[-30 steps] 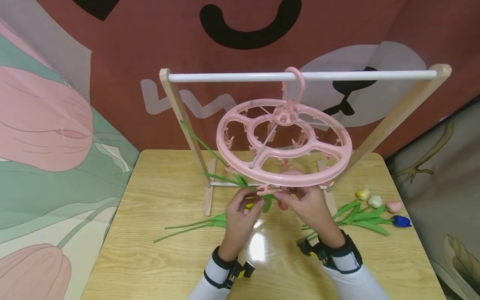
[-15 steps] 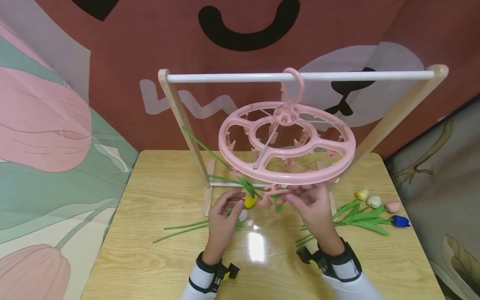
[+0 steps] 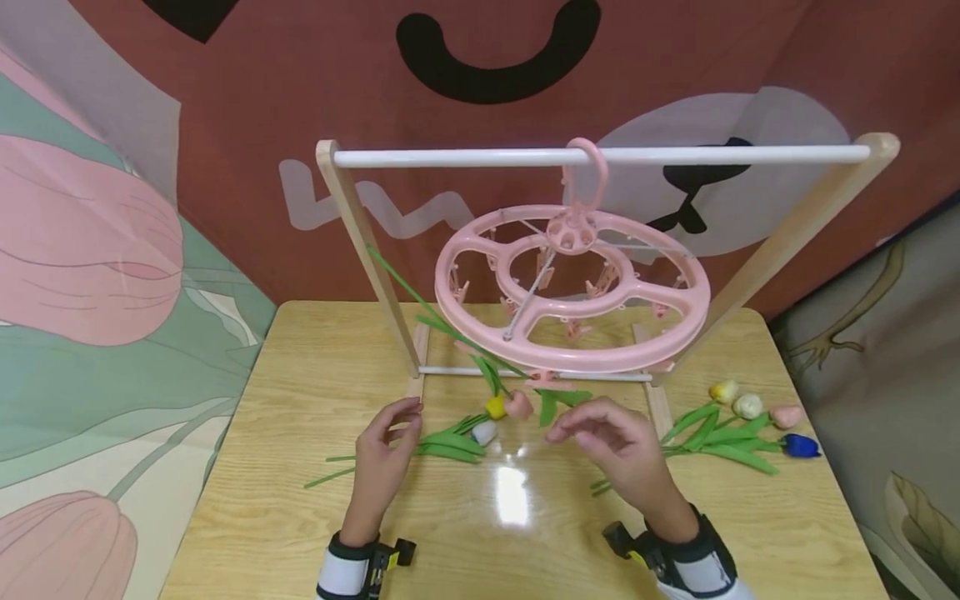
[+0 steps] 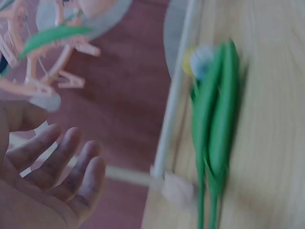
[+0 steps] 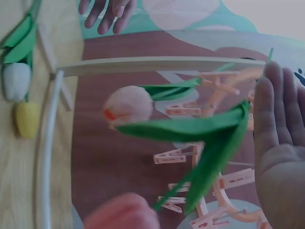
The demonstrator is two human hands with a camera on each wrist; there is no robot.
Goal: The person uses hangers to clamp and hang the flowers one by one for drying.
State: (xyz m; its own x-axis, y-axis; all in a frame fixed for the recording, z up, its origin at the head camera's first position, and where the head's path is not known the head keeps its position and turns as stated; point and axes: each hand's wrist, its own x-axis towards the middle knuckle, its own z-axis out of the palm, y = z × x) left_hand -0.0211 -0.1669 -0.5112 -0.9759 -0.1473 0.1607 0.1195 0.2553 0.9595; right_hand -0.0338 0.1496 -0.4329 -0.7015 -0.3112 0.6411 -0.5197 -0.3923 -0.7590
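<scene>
Below the rack (image 3: 585, 360), your hands stood apart, either side of the pale pink tulip (image 3: 519, 406).
That tulip hung bloom-down near the front rim, its long axis aslant, leaves running up and left from the bloom in the head view. Your left hand (image 3: 384, 454) had loosely curved fingers with gaps between them, nearest the white tulip (image 3: 483, 432), which lay on the table (image 3: 262, 533), bloom rightward. Your right hand (image 3: 618, 446) kept its fingers close together, pinching nothing, near a second tulip (image 5: 202, 176).
</scene>
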